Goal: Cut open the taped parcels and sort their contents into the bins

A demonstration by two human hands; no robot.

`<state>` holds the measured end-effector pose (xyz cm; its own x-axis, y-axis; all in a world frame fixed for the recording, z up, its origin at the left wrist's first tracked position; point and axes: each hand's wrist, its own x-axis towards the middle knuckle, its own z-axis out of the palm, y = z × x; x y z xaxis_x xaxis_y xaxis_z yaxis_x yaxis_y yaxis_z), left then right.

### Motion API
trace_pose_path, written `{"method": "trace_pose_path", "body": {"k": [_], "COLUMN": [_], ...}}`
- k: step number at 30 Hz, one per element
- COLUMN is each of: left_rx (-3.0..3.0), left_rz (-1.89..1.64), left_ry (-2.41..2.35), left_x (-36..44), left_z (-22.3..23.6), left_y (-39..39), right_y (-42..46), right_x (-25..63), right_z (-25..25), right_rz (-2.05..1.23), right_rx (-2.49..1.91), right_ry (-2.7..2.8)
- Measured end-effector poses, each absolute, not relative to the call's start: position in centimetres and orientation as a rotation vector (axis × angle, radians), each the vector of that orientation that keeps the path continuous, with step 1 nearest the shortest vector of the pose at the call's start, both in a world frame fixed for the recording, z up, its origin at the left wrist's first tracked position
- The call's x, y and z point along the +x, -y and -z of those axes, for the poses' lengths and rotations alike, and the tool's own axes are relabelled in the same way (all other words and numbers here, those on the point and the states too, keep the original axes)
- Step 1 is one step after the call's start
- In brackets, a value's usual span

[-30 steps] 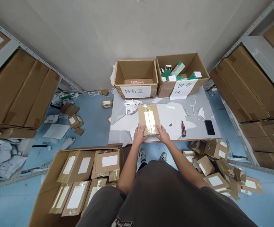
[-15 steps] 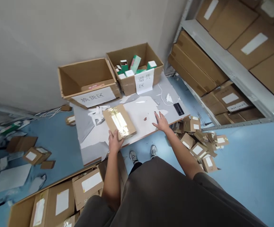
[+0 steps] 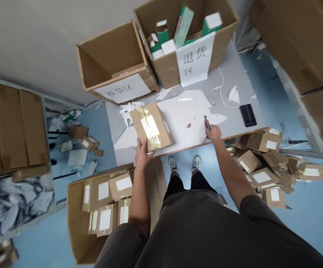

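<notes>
"While the left hand (image 3: 143,153) grips the near edge of the box (image 3: 148,124), what does the right hand (image 3: 214,134) do?"

"It is closed around the knife (image 3: 206,122), right of centre in the frame."

"And the box?"

"Near the frame's centre, over the table (image 3: 178,109), tape (image 3: 143,111) across its top."

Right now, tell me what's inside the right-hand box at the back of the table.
The box holds several green-and-white cartons, one leaning. Its front wall, with a paper sign hung over it, hides their lower parts; whatever lies under them cannot be seen.
</notes>
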<state>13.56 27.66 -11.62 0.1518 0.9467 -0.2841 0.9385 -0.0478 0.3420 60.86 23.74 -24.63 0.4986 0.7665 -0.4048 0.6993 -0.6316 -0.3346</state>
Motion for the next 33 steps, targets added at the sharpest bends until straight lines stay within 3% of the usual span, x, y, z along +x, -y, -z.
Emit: {"method": "trace_pose_path", "body": {"k": [4, 8, 15, 23, 33], "left_rx": [1.970, 1.928, 1.954, 2.013, 2.173], "left_rz": [-0.066, -0.040, 0.175, 0.184, 0.133], "left_ry": [-1.787, -1.774, -1.704, -1.573, -1.462], "left_x": [13.6, 14.0, 13.3, 11.2, 12.9], "left_z": [12.0, 11.4, 9.2, 7.5, 7.5], "left_y": [-27.3, -27.1, -27.8, -29.8, -44.5], "right_y": [-24.2, -24.2, -25.3, -29.0, -39.7], "right_x": [61.1, 61.8, 59.1, 46.1, 34.4], "right_z": [28.4, 27.7, 20.2, 10.6, 6.5], "right_rz": [-0.774, -0.781, -0.862, -1.095, -1.123], "right_rx": [-2.617, -2.570, -2.201, -1.758, -1.976], "right_ry": [1.174, 1.033, 0.841, 0.968, 1.488]}}
